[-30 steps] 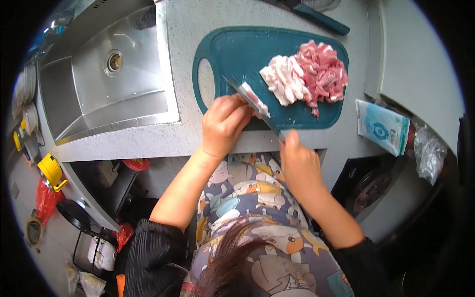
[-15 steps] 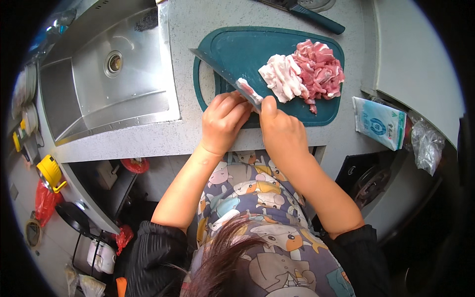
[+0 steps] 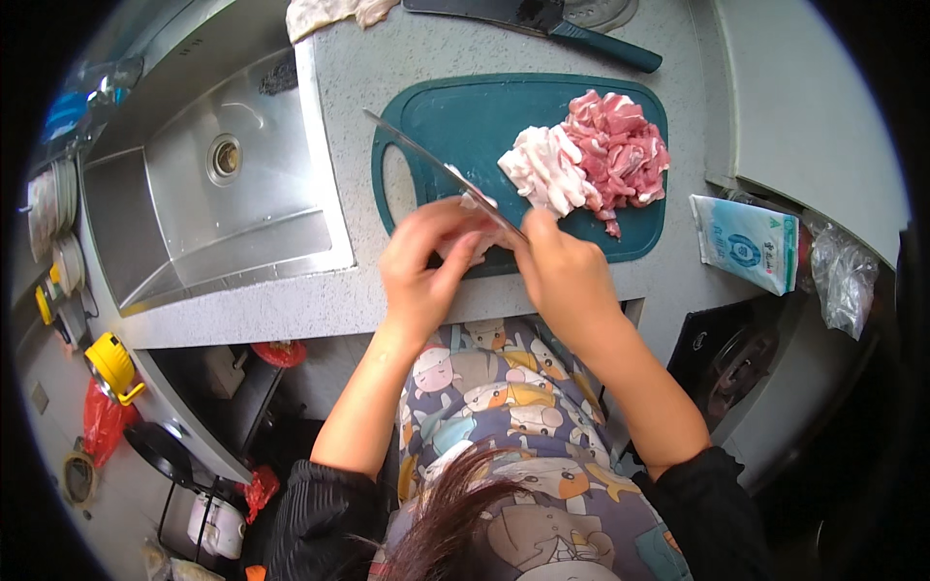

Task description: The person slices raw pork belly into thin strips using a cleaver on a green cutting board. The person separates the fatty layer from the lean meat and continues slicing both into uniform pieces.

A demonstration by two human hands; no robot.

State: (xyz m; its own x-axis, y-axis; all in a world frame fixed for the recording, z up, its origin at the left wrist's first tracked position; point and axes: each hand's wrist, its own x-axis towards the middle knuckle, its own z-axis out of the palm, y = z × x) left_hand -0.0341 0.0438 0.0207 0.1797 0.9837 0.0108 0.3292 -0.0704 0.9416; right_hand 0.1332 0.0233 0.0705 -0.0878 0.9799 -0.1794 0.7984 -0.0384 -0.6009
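Note:
A dark teal cutting board (image 3: 441, 116) lies on the counter with its handle hole on the left. My right hand (image 3: 567, 276) grips a kitchen knife (image 3: 407, 141), whose blade slants up to the left across the board. A small strip of meat (image 3: 471, 184) clings along the blade. My left hand (image 3: 426, 257) is curled beside the blade, slightly blurred, thumb and fingers around a pale piece of meat (image 3: 475, 250) partly hidden under them. On the board's right lie a pile of whitish fatty slices (image 3: 544, 171) and a pile of redder sliced meat (image 3: 620, 150).
A steel sink (image 3: 237, 208) is set into the counter at left. Behind the board lies a cleaver with a teal handle (image 3: 610, 46), and a pale cloth-like thing (image 3: 334, 14). A blue-white packet (image 3: 744, 244) and a clear plastic bag (image 3: 841, 281) sit at right.
My left hand has lifted and loosened its curl beside the blade. The knife's blade stands more edge-on. The whole view has shifted a little, showing more of the counter's far side.

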